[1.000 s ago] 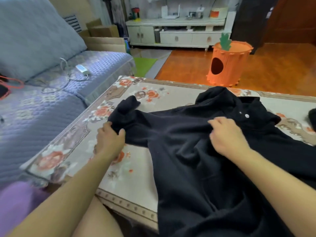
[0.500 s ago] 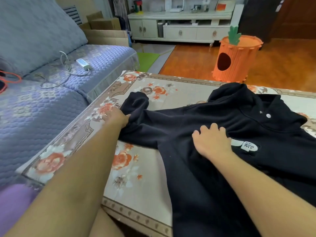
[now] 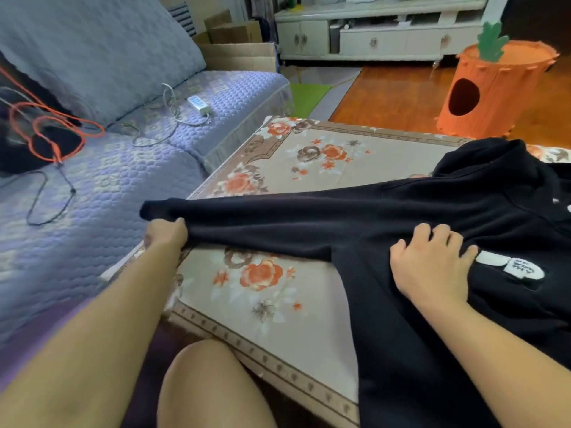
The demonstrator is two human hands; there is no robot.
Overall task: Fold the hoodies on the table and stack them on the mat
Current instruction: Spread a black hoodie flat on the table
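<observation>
Across the middle of the frame, black hoodie (image 3: pixel 432 217) lies on the floral mat (image 3: pixel 278 291) covering the table, body at right, one sleeve (image 3: pixel 247 217) stretched out toward the left edge.

Left hand (image 3: pixel 165 234) at centre left, clenched on the sleeve just short of the cuff; the cuff end sticks out past the fist, beyond the mat edge and over the sofa (image 3: pixel 108 186). Sleeve runs straight from that grip to the shoulder, lying just over the mat; can't tell if it touches.

Right hand (image 3: pixel 432 264) at centre right, on the hoodie's chest with fingers bent and spread, pressing into the cloth, not closed round any fold. White patch (image 3: pixel 509 267) lies just right of its fingers. Hood (image 3: pixel 500 159) bunched at upper right.

Hoodie hem hangs off the near mat edge at lower right.

Orange carrot-shaped box (image 3: pixel 494 91) on the floor at upper right, well apart from the mat.
</observation>
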